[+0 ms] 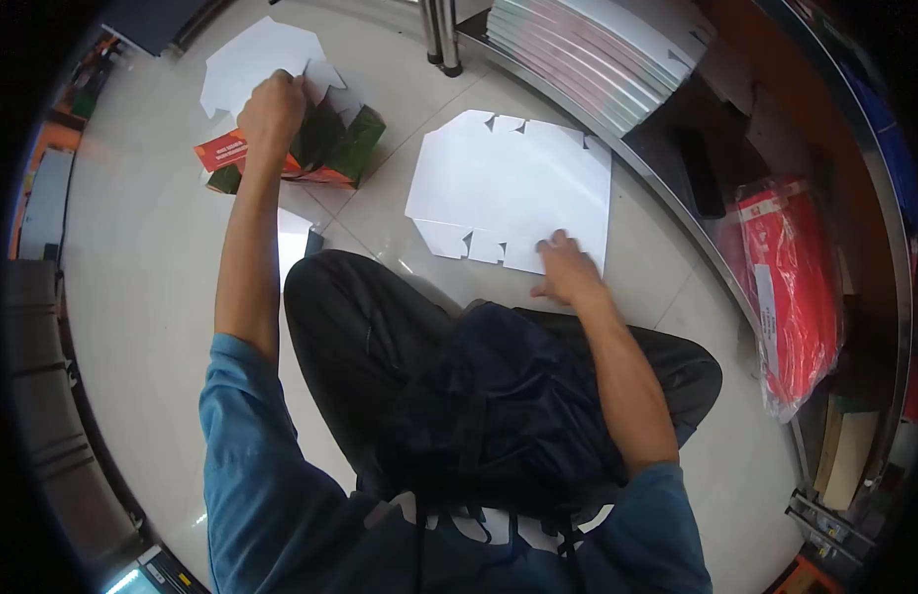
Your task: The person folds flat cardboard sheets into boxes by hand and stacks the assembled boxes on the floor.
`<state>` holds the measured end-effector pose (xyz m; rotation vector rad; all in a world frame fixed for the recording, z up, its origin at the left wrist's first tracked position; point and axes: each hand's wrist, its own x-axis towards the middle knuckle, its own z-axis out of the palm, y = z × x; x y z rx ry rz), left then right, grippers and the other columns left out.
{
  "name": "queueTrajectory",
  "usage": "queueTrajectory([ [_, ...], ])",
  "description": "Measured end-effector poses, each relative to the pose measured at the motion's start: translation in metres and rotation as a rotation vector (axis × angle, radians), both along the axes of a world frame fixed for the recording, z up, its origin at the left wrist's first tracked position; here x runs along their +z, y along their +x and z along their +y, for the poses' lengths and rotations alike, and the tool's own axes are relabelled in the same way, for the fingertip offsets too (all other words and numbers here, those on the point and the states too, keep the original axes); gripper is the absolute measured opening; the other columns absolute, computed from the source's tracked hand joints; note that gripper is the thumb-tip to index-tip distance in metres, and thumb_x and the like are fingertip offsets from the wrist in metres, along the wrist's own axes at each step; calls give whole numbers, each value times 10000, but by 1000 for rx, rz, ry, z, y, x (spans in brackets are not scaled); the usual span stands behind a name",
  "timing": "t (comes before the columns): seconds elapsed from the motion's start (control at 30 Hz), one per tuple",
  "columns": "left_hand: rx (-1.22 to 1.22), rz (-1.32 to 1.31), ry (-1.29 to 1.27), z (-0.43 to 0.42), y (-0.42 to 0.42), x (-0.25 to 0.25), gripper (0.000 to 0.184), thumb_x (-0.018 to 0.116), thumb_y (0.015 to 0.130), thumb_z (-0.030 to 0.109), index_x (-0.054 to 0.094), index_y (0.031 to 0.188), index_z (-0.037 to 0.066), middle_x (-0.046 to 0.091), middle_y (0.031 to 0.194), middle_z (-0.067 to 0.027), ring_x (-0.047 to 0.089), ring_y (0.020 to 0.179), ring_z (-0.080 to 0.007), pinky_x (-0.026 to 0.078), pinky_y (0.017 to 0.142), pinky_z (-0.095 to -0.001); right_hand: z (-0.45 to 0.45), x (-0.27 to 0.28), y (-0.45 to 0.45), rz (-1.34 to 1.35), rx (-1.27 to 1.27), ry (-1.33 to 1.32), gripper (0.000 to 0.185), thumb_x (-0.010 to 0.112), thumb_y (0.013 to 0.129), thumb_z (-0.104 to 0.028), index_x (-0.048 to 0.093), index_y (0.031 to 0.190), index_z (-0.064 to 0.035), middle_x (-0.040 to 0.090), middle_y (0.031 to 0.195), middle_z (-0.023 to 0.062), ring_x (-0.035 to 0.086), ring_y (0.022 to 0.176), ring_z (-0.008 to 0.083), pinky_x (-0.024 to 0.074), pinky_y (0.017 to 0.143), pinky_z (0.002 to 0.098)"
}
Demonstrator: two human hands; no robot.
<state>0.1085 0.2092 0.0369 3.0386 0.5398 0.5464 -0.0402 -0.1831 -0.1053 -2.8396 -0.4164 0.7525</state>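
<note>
My left hand is stretched far forward, fingers curled closed at the edge of a cardboard carton printed orange, red and dark green. White inner faces of cardboard show beyond the knuckles; which layer the fingers grip is partly hidden. On the floor before my lap lies a flat white carton blank, with notched slots along its upper and lower edges. My right hand has its fingers spread over the lower right edge of this blank.
A low shelf on the right holds a stack of flat cardboard sheets, a dark phone-like object and a red plastic-wrapped package. Metal legs stand at the top. Another white piece lies beside my left knee.
</note>
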Motion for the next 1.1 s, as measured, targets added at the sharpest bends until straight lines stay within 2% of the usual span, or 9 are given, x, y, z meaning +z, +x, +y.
queueTrajectory([
  [0.1, -23, 90, 28, -21, 0, 3, 341, 508, 942, 332, 664, 1050, 49, 691, 1040, -186, 656, 982, -381, 515, 808, -501, 7, -12, 6, -14, 53, -78, 567, 796, 745, -280, 564, 1194, -22, 471, 1289, 204, 492, 1210, 378, 493, 954, 485],
  [0.2, -209, -334, 157, -26, -3, -5, 324, 539, 911, 295, 659, 1058, 32, 669, 1070, -201, 635, 1023, -360, 507, 838, -487, -15, -5, 16, -6, -102, -21, 633, 785, 756, -279, 524, 1281, -41, 442, 1356, 210, 470, 1246, 385, 472, 987, 481],
  [0.27, -487, -517, -67, -64, -20, -4, 352, 578, 884, 307, 656, 1091, 33, 645, 1096, -225, 614, 1040, -370, 501, 877, -461, -32, 2, 25, -63, -348, -31, 649, 756, 788, -287, 497, 1318, -17, 442, 1389, 236, 464, 1268, 404, 452, 1013, 471],
  [0.33, -628, -115, -504, -116, -50, -17, 389, 582, 870, 302, 639, 1124, 14, 633, 1117, -244, 579, 1104, -403, 469, 954, -433, -57, -22, 38, -33, -619, 111, 654, 750, 793, -293, 490, 1312, 9, 498, 1350, 250, 504, 1241, 401, 453, 1015, 448],
  [0.4, -647, 391, -541, -127, -30, -85, 459, 579, 855, 306, 614, 1191, -5, 610, 1170, -265, 543, 1168, -422, 434, 1013, -426, -69, -40, 39, -6, -748, 291, 617, 729, 811, -276, 499, 1281, 49, 598, 1251, 265, 582, 1171, 387, 461, 1008, 408],
  [0.47, -603, 588, -211, -115, -8, -181, 511, 628, 842, 257, 560, 1248, -46, 582, 1266, -249, 624, 1077, -379, 501, 902, -413, -65, -40, 34, -85, -750, 312, 588, 720, 811, -271, 531, 1260, 59, 610, 1233, 264, 599, 1149, 372, 465, 997, 395],
  [0.5, -371, 613, -374, -108, -3, -208, 555, 623, 838, 292, 551, 1255, -67, 579, 1268, -252, 610, 1104, -363, 498, 907, -411, -61, -36, 35, -132, -749, 328, 575, 716, 811, -268, 547, 1249, 64, 616, 1225, 263, 608, 1138, 364, 466, 991, 388],
  [0.63, -318, 900, -988, -108, -3, -194, 638, 618, 823, 364, 542, 1265, -91, 580, 1261, -239, 579, 1138, -330, 496, 904, -421, -52, -30, 35, -193, -865, 316, 597, 704, 788, -250, 548, 1276, 56, 634, 1204, 254, 618, 1127, 361, 472, 985, 388],
  [1.1, -176, 706, -853, -108, -3, -173, 599, 594, 802, 372, 593, 1155, -111, 631, 1092, -253, 651, 912, -373, 541, 715, -476, -68, -44, 44, -315, -911, 322, 552, 683, 771, -205, 585, 1258, 37, 690, 1076, 230, 667, 1028, 330, 505, 927, 357],
])
